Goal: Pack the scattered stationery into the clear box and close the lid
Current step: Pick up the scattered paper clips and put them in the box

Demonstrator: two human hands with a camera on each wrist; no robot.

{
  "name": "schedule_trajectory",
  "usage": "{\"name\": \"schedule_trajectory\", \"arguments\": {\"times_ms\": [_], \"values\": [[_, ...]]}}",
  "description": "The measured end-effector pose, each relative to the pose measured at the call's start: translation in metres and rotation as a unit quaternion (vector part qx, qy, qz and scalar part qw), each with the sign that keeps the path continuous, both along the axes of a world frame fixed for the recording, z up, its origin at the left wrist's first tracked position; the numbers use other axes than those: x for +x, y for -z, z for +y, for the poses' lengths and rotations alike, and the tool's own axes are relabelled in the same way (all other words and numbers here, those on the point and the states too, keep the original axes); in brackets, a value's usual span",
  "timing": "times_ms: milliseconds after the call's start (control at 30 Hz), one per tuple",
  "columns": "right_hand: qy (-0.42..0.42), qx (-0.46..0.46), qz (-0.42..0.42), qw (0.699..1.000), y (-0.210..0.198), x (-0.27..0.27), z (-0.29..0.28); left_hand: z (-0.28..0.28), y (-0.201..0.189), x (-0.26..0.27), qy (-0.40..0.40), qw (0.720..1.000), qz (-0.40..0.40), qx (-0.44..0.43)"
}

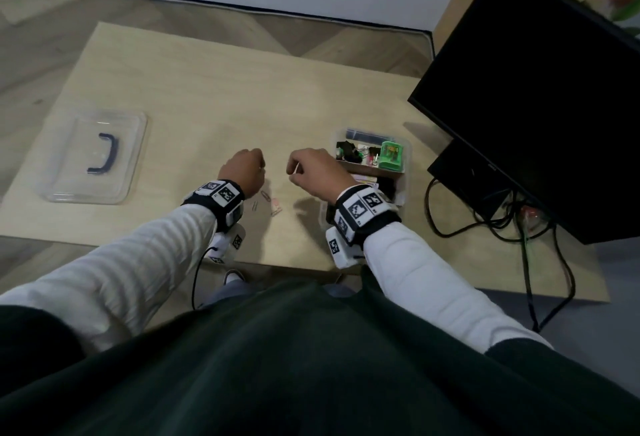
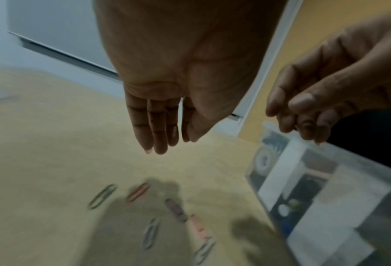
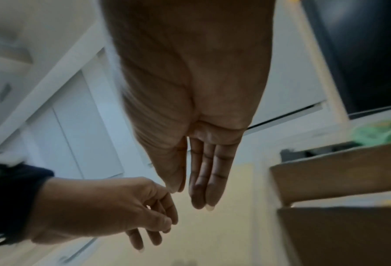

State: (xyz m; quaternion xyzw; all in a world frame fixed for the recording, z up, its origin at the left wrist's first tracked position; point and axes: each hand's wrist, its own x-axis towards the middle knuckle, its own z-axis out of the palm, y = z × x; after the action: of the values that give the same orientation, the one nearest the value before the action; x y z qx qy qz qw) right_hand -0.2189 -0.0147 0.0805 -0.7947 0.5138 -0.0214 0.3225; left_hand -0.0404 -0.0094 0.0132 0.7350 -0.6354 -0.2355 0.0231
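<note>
Right hand (image 1: 313,172) — perhaps pinching something; paper clips (image 2: 144,212) blurred.

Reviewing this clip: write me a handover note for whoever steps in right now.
Left hand: above the table, fingers relaxed, holding nothing that shows.
Right hand: beside it, fingers loosely curled; a thin pale sliver shows at the fingertips, too small to name.
Clear box: open, at the right, already holding a green item and dark bits.
Lid: flat on the table, far left.
Left to do: paper clips near the left wrist go into the box, then fit the lid.
</note>
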Motion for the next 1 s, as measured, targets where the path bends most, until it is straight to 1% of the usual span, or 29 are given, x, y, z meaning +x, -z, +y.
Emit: {"name": "schedule_trajectory", "arguments": {"times_ms": [133,233,300,367,500,667,800,1000], "values": [[-0.036,0.010,0.065,0.997,0.026,0.043,-0.001,0.011,0.024,0.032,-0.047,0.997,-0.029,0.052],[-0.057,0.016,0.124,0.991,0.050,0.066,0.003,0.017,0.038,0.046,-0.063,0.994,-0.042,0.083],[-0.056,0.028,0.157,0.986,0.064,0.078,0.006,0.017,0.044,0.049,-0.064,0.993,-0.040,0.093],[-0.044,0.043,0.178,0.982,0.076,0.084,0.009,0.016,0.047,0.050,-0.065,0.994,-0.033,0.084],[-0.014,0.046,0.203,0.978,0.096,0.087,0.014,0.010,0.054,0.048,-0.030,0.998,-0.024,0.054],[0.011,0.036,0.234,0.972,0.107,0.090,0.023,0.005,0.059,0.042,0.011,0.998,-0.029,0.052],[0.006,0.021,0.240,0.971,0.112,0.086,0.023,0.004,0.065,0.042,0.038,0.997,-0.030,0.055],[-0.021,0.009,0.235,0.972,0.114,0.076,0.025,0.006,0.071,0.047,0.054,0.997,0.005,0.053]]}}
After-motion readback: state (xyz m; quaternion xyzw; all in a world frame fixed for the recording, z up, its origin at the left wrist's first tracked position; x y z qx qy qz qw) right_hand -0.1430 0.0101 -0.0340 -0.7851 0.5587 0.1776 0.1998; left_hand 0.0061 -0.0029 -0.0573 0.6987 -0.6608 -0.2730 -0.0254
